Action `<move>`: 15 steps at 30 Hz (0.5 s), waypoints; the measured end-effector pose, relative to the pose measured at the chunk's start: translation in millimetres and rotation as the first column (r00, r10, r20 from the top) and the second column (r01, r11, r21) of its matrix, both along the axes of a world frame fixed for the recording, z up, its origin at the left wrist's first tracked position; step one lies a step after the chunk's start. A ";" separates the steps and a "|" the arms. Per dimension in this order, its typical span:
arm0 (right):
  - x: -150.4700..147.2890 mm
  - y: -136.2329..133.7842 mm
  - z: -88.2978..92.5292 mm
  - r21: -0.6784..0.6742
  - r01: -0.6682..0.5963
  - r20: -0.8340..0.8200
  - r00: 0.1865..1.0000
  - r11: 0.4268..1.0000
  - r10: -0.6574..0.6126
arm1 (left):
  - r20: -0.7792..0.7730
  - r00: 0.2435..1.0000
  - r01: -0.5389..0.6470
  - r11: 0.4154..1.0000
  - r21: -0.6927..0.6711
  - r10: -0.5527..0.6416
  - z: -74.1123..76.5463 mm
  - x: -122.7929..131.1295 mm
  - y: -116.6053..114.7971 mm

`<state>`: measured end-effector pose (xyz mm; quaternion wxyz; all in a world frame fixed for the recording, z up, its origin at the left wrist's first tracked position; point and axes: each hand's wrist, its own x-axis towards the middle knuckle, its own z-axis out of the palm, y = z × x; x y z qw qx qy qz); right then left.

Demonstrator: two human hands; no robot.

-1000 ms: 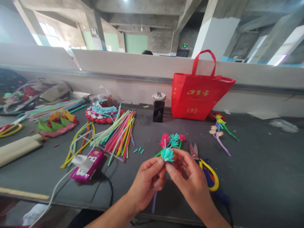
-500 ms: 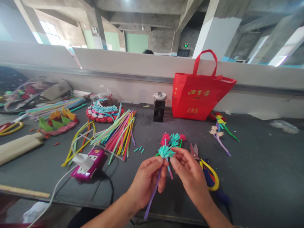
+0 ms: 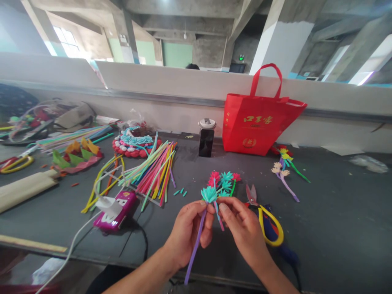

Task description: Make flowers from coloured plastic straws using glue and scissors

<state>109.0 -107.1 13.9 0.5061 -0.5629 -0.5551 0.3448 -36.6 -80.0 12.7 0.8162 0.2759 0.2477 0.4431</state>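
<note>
The teal flower (image 3: 209,194) has slipped left, and I've got it lower-centre, bloom already topping its purple stem (image 3: 196,249), pinched in the left hand (image 3: 189,229), right hand (image 3: 244,223) curled beside, grip unclear, while plain sticks (image 3: 159,173) lie unused centre-left.

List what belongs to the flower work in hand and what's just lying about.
Likely in the work:
teal flower, held in the left hand
right hand, close by
flowers beyond the hands
pipe cleaners
nearer scissors

Probably just lying about:
red bag
phone
purple power strip
</note>
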 end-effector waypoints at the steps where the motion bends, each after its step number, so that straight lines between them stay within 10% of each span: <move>1: -0.4 0.2 -0.3 0.000 -0.008 -0.002 1.000 1.000 0.008 | 0.014 1.000 0.013 1.000 -0.007 -0.013 0.0 -0.2 0.0; 15: -4.8 4.9 -1.5 -0.084 -0.075 -0.291 0.955 0.994 0.047 | -0.149 0.980 0.139 0.990 0.037 -0.132 -3.4 4.4 -2.5</move>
